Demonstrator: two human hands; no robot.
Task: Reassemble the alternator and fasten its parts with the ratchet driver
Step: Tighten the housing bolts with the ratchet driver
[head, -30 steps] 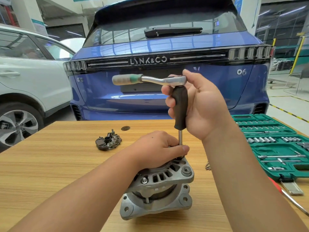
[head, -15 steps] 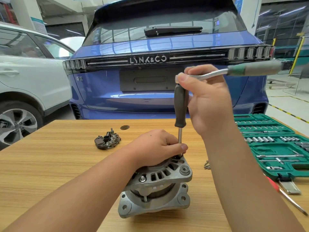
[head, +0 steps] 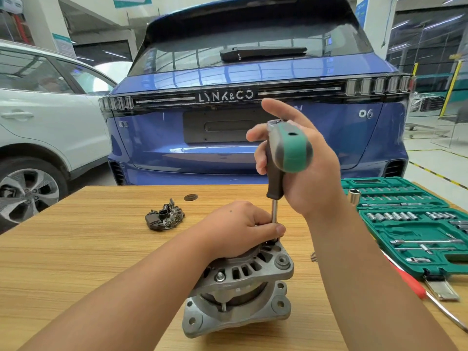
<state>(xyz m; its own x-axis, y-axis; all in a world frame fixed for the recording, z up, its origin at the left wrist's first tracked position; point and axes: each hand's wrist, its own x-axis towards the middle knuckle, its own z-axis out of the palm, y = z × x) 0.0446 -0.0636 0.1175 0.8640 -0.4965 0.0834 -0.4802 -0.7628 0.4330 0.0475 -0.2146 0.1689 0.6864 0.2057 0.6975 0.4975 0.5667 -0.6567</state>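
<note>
Steadying the alternator (head: 240,282) upright on the table (head: 76,249), my left hand (head: 240,229) pinches the driver (head: 278,173) shaft at the bolt to keep it seated. My right hand (head: 304,168) curls round the driver's dark handle, ratchet (head: 291,148) pointing toward me.

A wooden table (head: 76,249) fills the foreground; behind it stands a blue car (head: 253,79) — rear toward the camera — beside a white car (head: 50,117); white pillars (head: 43,19) rise behind; yellow-black floor tape (head: 435,173) runs right.
</note>
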